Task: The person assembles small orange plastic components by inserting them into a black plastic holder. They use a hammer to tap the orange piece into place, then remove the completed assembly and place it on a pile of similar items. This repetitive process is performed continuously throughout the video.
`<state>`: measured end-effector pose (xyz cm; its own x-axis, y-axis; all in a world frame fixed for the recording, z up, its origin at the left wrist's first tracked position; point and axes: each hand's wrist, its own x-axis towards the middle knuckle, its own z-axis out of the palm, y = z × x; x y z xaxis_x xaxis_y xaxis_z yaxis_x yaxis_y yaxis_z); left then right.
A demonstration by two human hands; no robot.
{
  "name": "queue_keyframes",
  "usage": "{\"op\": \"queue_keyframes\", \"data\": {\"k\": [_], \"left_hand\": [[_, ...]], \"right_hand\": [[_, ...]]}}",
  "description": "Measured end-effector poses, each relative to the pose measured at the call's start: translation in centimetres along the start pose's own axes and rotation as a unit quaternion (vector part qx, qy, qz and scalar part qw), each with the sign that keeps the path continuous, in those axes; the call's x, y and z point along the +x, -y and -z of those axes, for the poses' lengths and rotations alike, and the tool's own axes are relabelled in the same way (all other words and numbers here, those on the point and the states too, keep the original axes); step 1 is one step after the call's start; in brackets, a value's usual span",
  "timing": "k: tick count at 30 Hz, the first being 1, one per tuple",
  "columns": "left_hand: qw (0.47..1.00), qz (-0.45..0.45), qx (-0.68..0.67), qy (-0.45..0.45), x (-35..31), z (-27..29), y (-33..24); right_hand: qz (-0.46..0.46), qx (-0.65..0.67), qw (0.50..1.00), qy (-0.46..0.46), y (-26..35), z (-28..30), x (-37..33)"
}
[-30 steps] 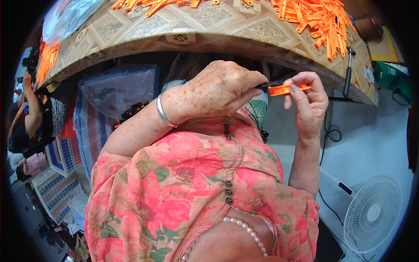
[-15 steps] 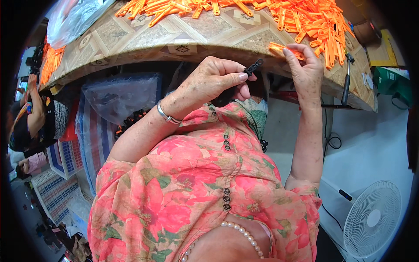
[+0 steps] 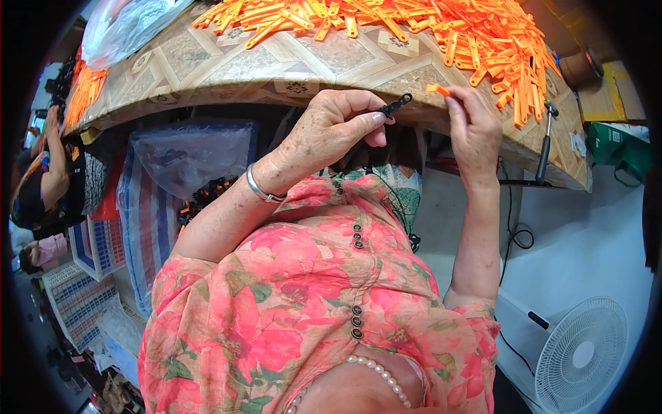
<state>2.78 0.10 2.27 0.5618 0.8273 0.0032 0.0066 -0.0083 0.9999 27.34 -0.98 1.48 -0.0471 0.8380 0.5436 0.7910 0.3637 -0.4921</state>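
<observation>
Between the thumb and fingers of my left hand (image 3: 345, 124) is a small black plastic piece (image 3: 398, 105) with a ring-shaped end, sticking out to the right. My right hand (image 3: 474, 131) pinches a flat orange plastic strip (image 3: 437, 89), its free end pointing left toward the black piece. A gap separates the two pieces. Both hands are in front of the table's near edge. Beyond them a large heap of similar orange strips (image 3: 476, 41) lies on the patterned tabletop (image 3: 207, 62).
A hammer (image 3: 546, 145) hangs over the table's right edge. A green box (image 3: 618, 145) and a white fan (image 3: 583, 355) are at the right. A striped bag (image 3: 148, 228) stands below the table at left, near white plastic crates (image 3: 79, 303). Another person (image 3: 52, 172) is at far left.
The orange strip in my right hand has come away from the table edge, down and slightly left, nearer the black piece. My left hand keeps its grip, its black piece turned slightly.
</observation>
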Motion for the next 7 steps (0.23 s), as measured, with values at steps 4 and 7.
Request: {"op": "queue_keyframes", "data": {"k": [4, 7], "left_hand": [[0.999, 0.015, -0.024, 0.026, -0.2, 0.2, -0.4], [0.996, 0.012, -0.056, 0.067, -0.2, -0.3, -0.1]], "right_hand": [[-0.036, 0.168, 0.985, 0.024, 3.5, 1.7, -2.1], [0.057, 0.088, 0.992, 0.071, 4.2, 2.9, -3.0]]}}
